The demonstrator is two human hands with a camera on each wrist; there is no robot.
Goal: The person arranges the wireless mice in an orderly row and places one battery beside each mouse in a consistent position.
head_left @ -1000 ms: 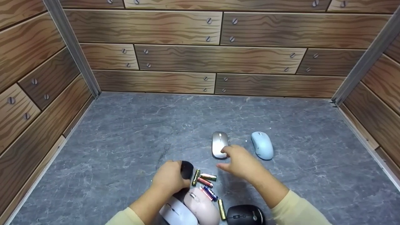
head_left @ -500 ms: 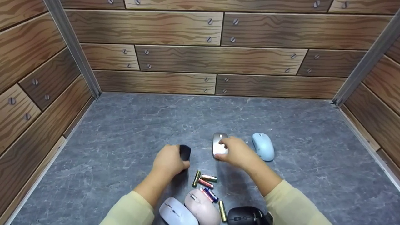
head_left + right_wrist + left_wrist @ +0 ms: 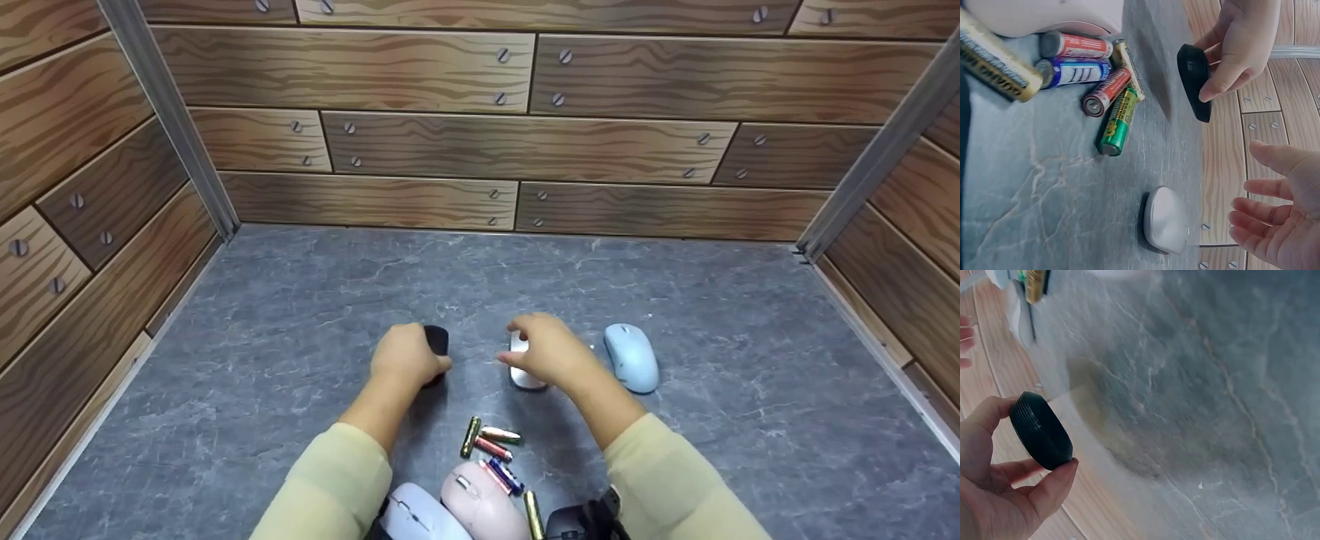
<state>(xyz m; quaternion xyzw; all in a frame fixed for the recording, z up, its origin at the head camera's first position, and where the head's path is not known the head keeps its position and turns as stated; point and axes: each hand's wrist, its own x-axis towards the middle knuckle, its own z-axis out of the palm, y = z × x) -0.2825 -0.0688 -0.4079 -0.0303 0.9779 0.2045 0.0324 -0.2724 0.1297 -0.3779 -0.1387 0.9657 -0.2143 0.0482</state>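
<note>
My left hand (image 3: 405, 356) grips a black computer mouse (image 3: 437, 341) by its sides, thumb on one side and fingers on the other. In the right wrist view, this black mouse (image 3: 1193, 81) is raised off the grey surface. A silver mouse (image 3: 527, 379) lies to its right, partly covered by my right hand (image 3: 551, 349) in the head view. From the right wrist, the right hand (image 3: 1280, 208) shows spread fingers with nothing between them, apart from the silver mouse (image 3: 1165, 219). A light blue mouse (image 3: 631, 358) lies further right.
Several batteries (image 3: 493, 448) lie scattered in the front middle. Near them are a pink mouse (image 3: 484, 499), a white mouse (image 3: 420, 514) and another black mouse (image 3: 568, 523), partly behind the right wrist's gear. Wood-patterned walls (image 3: 420, 142) enclose the grey marbled surface (image 3: 300, 300).
My left hand has carried the black mouse forward, away from the white and pink mice. My right hand has moved forward and slightly left over the silver mouse, which stays in place.
</note>
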